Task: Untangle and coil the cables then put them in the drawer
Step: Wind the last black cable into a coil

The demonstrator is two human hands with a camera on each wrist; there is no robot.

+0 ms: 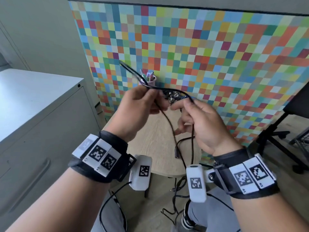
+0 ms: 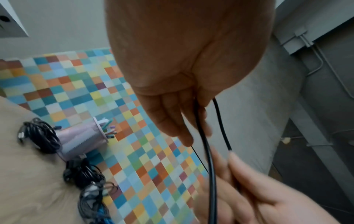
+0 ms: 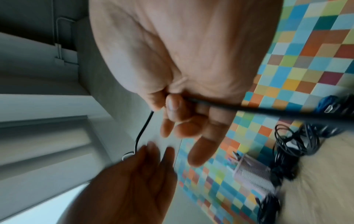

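A long black cable (image 1: 168, 121) is stretched between my two hands above a small wooden table (image 1: 150, 144). My left hand (image 1: 155, 99) pinches it where a doubled loop sticks out to the upper left. From there the cable crosses to my right hand (image 1: 185, 108), which pinches it between thumb and fingers (image 3: 173, 106), then hangs to the floor. The left wrist view shows two strands of the cable (image 2: 208, 159) coming out from the left hand's fingers (image 2: 172, 124). A tangled pile of cables (image 1: 173, 97) lies on the table behind the hands. The grey drawer cabinet (image 1: 33, 139) at left is closed.
A pale pen cup (image 1: 148, 79) stands on the table beside the pile, against a multicoloured checkered panel (image 1: 217, 56). More black cable (image 1: 173, 210) lies tangled on the floor near my foot. A black chair base (image 1: 275, 138) stands at right.
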